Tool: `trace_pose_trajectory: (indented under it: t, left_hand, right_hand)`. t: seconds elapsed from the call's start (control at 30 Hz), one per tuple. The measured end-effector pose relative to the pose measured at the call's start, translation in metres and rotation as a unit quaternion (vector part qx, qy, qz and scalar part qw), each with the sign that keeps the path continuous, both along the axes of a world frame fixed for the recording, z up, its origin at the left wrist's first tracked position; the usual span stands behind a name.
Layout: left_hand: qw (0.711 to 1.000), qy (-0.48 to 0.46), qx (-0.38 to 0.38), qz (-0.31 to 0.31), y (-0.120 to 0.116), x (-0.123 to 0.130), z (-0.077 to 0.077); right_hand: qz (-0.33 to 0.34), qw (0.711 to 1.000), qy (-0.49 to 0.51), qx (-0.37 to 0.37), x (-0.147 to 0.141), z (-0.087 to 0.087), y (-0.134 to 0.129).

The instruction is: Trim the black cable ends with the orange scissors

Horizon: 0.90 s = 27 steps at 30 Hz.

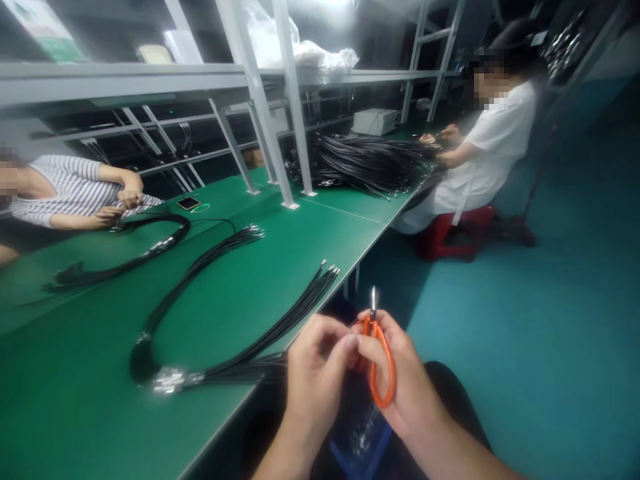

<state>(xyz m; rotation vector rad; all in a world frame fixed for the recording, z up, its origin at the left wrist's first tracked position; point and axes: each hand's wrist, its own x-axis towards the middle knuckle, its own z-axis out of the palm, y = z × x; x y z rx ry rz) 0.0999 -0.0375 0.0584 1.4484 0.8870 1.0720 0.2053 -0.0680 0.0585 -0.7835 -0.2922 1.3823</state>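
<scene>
In my right hand is a pair of scissors with orange handles, its short metal blades pointing up and away from me. My left hand is closed, thumb and fingertips pinched together against the right hand's fingers; whatever lies in that pinch is too small or hidden to name. Just left of my hands, a bundle of black cables with silver tips lies on the green table, its lower ends passing behind my left hand. A second curved cable bundle with clear wrapping lies farther left.
A blue bin with small clear scraps sits below my hands. Metal shelf posts stand on the table. Beyond them lies a large cable pile. One person sits on a red stool; another person handles cables at left.
</scene>
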Motion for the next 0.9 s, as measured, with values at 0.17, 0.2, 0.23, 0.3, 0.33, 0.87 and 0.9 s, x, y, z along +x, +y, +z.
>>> trace_pose_trajectory:
  t: [0.17,0.2,0.23,0.3,0.33,0.87,0.9]
  left_hand:
    - [0.991,-0.092,-0.084,-0.046,0.002,-0.006,0.001]
    - [0.991,-0.094,-0.092,-0.039,0.003,-0.007,0.001]
    - [0.990,-0.096,-0.098,-0.032,0.003,-0.008,0.001]
    - [0.988,-0.107,-0.108,-0.034,0.002,-0.008,0.001]
    - [0.986,-0.118,-0.110,-0.045,0.002,-0.008,0.001]
    - [0.958,0.163,0.221,0.088,-0.001,-0.014,0.015]
    - [0.953,0.176,0.224,0.103,-0.001,-0.013,0.017]
  right_hand:
    - [0.019,1.000,0.011,-0.008,-0.002,-0.004,-0.001]
    - [0.020,1.000,0.014,-0.008,-0.002,-0.004,-0.001]
    - [0.020,1.000,0.014,-0.007,-0.003,-0.005,-0.001]
    - [0.017,1.000,0.009,-0.004,-0.004,-0.004,-0.001]
    - [0.015,1.000,0.005,-0.002,-0.005,-0.003,-0.001]
    - [0.008,0.999,0.031,0.002,-0.006,-0.001,0.003]
    - [0.008,0.999,0.034,0.008,-0.007,-0.001,0.003]
